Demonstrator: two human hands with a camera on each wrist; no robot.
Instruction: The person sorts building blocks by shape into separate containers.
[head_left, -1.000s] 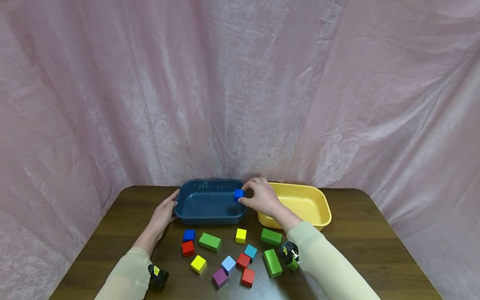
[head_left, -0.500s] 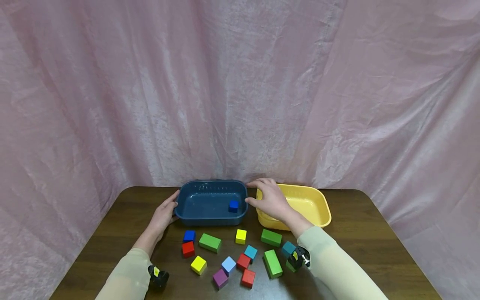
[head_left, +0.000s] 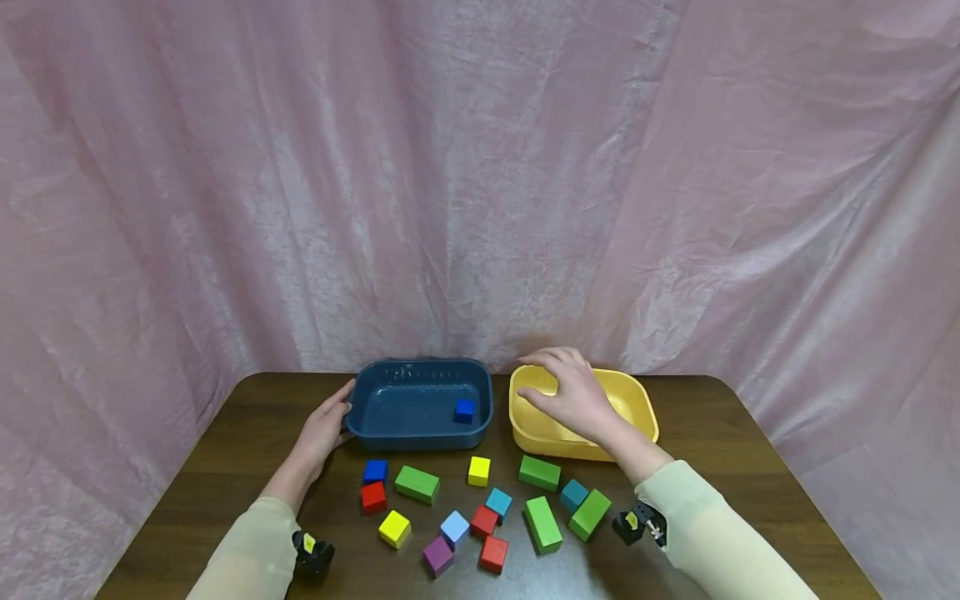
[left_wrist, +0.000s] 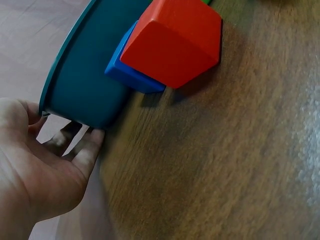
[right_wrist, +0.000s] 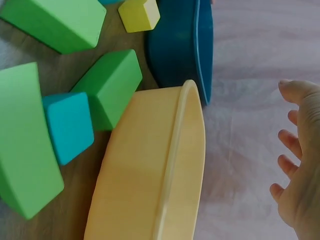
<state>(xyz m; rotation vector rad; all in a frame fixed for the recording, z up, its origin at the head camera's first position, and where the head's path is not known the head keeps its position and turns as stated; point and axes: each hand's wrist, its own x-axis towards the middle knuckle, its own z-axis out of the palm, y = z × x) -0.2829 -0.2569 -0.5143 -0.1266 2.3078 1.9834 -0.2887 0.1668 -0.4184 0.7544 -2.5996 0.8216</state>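
At the left end of the dark blue basin [head_left: 420, 442], my left hand [head_left: 321, 432] touches the outer wall with its fingers. In the left wrist view, the fingers of that left hand [left_wrist: 47, 170] lie against the basin's end, from the rim down to the base. Inside the basin, toward its right side, lies a dark blue cube [head_left: 464, 411]. My right hand [head_left: 573, 396] hovers over the yellow basin [head_left: 585, 450], holding nothing, thumb and fingers spread apart. Its spread fingers also show in the right wrist view, where the right hand [right_wrist: 305, 160] is apart from the yellow basin's rim.
Several blocks lie scattered before the basins: a green block [head_left: 543, 525], a teal cube [head_left: 574, 495], a yellow cube [head_left: 479, 472], a red cube [head_left: 493, 554], a purple cube [head_left: 438, 556] and a light blue cube [head_left: 454, 529]. A pink curtain [head_left: 450, 183] hangs behind the table.
My right hand let go of the dark blue cube, which dropped into the dark blue basin. That hand then moved right, over the yellow basin. The left hand stayed at the basin's end.
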